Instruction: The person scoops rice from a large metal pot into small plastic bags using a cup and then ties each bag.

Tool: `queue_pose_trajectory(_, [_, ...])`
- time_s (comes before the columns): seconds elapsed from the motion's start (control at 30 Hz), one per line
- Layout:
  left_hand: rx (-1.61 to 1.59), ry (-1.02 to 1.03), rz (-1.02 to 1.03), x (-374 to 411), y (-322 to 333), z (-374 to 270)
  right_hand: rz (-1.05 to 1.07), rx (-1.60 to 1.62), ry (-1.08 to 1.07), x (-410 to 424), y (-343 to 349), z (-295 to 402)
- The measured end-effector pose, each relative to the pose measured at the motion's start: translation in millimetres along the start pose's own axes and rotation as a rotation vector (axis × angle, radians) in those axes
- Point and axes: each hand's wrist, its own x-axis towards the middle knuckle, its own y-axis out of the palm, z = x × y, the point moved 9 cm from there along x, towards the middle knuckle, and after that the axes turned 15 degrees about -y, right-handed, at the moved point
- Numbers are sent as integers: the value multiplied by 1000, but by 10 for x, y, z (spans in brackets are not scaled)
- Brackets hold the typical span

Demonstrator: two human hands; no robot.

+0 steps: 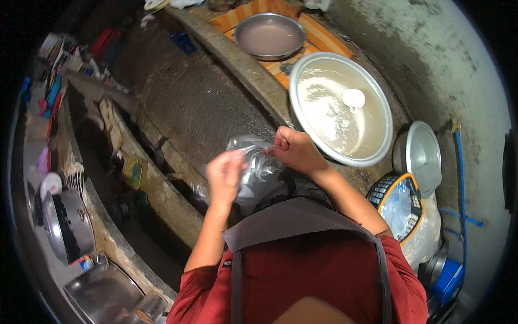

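Between my two hands, in front of the grey apron [295, 214], is a clear plastic bag [259, 166]. My left hand [226, 170] is blurred and grips the bag's left side. The fingers of my right hand [297, 150] pinch its upper right edge. Whether anything is inside the bag, I cannot tell. Just beyond my right hand stands a large metal basin [297, 109] with whitish liquid, in which a white cup [353, 98] sits.
A shallow metal bowl [270, 36] of cloudy liquid rests on orange tiles. The concrete ledge [243, 65] borders a dark wet floor [194, 93]. At right are another metal basin [425, 141] and a black basket [382, 190] holding plastic bags. Pots [68, 227] line the left side.
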Motion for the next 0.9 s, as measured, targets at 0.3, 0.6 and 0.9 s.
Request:
queue_pose_trajectory(0.3, [-442, -302, 86, 68, 304, 638, 222, 419, -67, 2, 518, 50])
queue_pose_trajectory(0.6, [-702, -326, -55, -42, 267, 810, -269, 1567, 598, -88, 233, -708])
queue_pose_trajectory(0.9, [386, 189, -118, -53, 713, -342, -99, 1182, 333, 25, -252, -464])
